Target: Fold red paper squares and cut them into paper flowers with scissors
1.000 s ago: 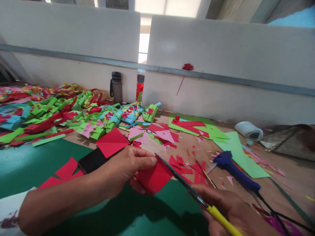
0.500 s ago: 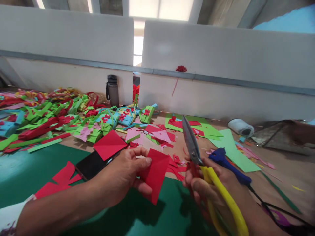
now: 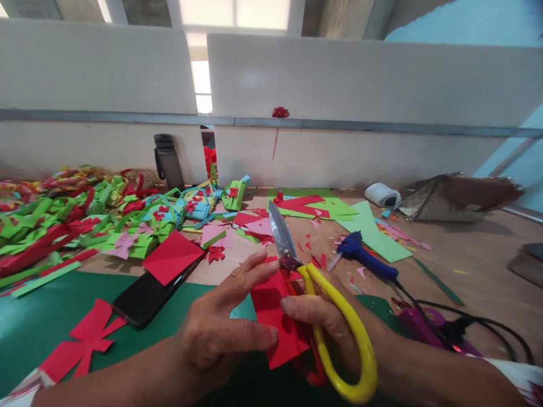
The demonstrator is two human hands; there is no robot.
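Note:
My right hand (image 3: 331, 314) is closed around a pair of scissors (image 3: 350, 339) with yellow and red handles, blades pointing up and away. Its thumb also presses on a red paper piece (image 3: 271, 308), which looks folded and stands in front of the handles. My left hand (image 3: 224, 316) is at the paper's left side, index finger and thumb stretched wide apart. The left thumb touches the paper's face; the other left fingertips are partly hidden. A cut red paper flower shape (image 3: 87, 339) lies beside my left forearm. Another red square (image 3: 173, 257) rests on a black phone (image 3: 142, 299).
Finished paper baskets (image 3: 131, 240) and strips heap at the left. A dark bottle (image 3: 167, 161) stands behind them. Green sheets (image 3: 373, 232), a blue glue gun (image 3: 367, 257), a purple power strip (image 3: 424, 328) with cables and a bag (image 3: 445, 198) lie at the right.
My hands have come together. The red paper has shifted from my left-hand grip to under my right thumb, and the left fingers have spread. The camera view has turned right.

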